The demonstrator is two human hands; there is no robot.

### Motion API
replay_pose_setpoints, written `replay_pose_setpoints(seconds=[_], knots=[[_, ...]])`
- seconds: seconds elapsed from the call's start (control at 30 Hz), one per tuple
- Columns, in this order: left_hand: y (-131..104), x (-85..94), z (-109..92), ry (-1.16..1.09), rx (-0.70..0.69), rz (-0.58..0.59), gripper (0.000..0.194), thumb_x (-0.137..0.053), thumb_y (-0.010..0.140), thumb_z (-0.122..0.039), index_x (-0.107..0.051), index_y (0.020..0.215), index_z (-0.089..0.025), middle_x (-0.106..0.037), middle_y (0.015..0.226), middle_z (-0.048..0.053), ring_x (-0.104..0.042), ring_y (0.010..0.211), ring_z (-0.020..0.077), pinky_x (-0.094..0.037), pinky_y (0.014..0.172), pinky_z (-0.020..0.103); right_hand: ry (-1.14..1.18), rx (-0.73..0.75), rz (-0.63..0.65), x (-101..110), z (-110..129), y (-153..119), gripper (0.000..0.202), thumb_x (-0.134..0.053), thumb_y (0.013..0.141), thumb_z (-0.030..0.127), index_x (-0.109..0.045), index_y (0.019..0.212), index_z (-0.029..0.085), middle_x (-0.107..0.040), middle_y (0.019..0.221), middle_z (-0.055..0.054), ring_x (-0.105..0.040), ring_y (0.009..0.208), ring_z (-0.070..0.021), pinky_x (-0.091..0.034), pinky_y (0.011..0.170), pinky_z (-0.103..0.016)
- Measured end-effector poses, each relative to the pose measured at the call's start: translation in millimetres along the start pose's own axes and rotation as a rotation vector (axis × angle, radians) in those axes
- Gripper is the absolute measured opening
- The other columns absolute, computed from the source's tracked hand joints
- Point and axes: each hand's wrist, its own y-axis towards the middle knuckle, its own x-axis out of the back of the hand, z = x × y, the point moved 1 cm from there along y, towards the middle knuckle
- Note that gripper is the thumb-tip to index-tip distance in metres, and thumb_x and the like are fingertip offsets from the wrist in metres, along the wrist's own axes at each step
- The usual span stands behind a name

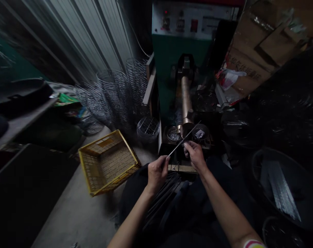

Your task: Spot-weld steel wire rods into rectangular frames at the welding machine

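Observation:
A thin metal rod (175,149) slants up and away in front of me. My left hand (158,172) is closed in a pinch on its near end. My right hand (195,155) is closed too, its fingertips against or just below the middle of the rod; what they pinch is too small to make out. Past the hands, the rod crosses in front of the copper-coloured arm (187,98) of a green machine (164,62). A round dish of small metal bits (174,134) sits left of the arm's tip. Several dark rods (163,194) lie across my lap.
A yellow plastic crate (87,172) stands on the floor at left. Behind it are stacked wire baskets (112,93) and a round wire rack (148,127). At right are a cardboard box (249,65) and a dark tub (257,162) holding metal strips (280,189).

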Motion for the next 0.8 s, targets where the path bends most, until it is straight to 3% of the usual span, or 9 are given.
replay_pose_setpoints(seconds=[0.63,0.8], knots=[[7,1.6,5,0.009,-0.017,-0.003,0.02,-0.056,0.093,-0.028,-0.068,0.085,-0.014,-0.063,0.061,-0.001,-0.055,0.05,0.0089,-0.04,0.054,0.019,0.017,-0.016,-0.031,-6,6,5,0.035,-0.073,0.073,0.047,-0.058,0.068,0.016,-0.049,0.053,0.005,-0.04,0.042,-0.0046,-0.03,0.038,-0.016],[18,1.0,15,-0.084,0.04,0.073,0.023,-0.056,0.092,-0.03,-0.07,0.084,-0.014,-0.063,0.062,-0.001,-0.054,0.053,0.0092,-0.038,0.054,0.019,-0.014,-0.004,-0.062,-2,4,6,0.034,-0.072,0.073,0.046,-0.056,0.066,0.016,-0.047,0.052,0.006,-0.039,0.042,-0.0046,-0.03,0.038,-0.015]])
